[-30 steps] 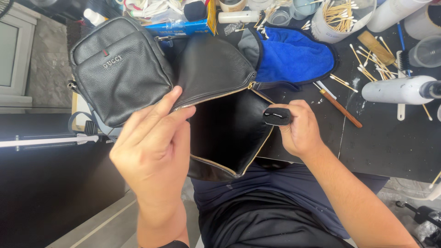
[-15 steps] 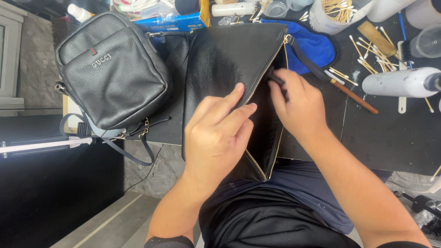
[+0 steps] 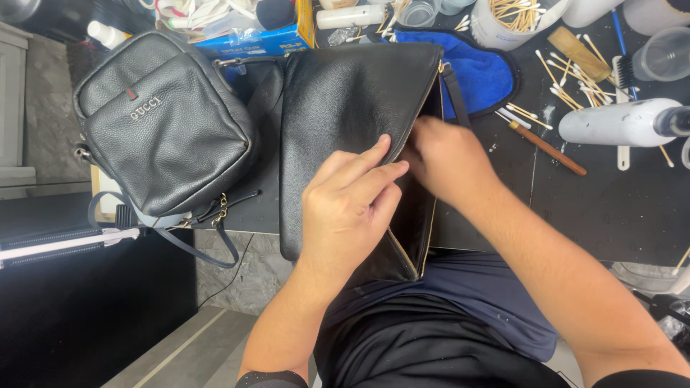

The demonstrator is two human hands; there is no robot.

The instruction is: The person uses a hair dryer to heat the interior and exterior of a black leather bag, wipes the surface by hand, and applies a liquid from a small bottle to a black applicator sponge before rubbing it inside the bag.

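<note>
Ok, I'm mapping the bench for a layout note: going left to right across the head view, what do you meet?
Small black shoulder bag → flat black leather pouch → left hand lying on the pouch → right hand at its open zip edge → brown-handled tool → white spray bottle.

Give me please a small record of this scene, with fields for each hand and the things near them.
left hand: lies flat on the flat black leather pouch, fingers at its open zip edge
right hand: fingers reach into the pouch opening
pouch position: on the dark worktable, lower end over the edge
left of pouch: small black grained leather shoulder bag
behind pouch: blue cloth
right side: white spray bottle, cotton swabs
</note>
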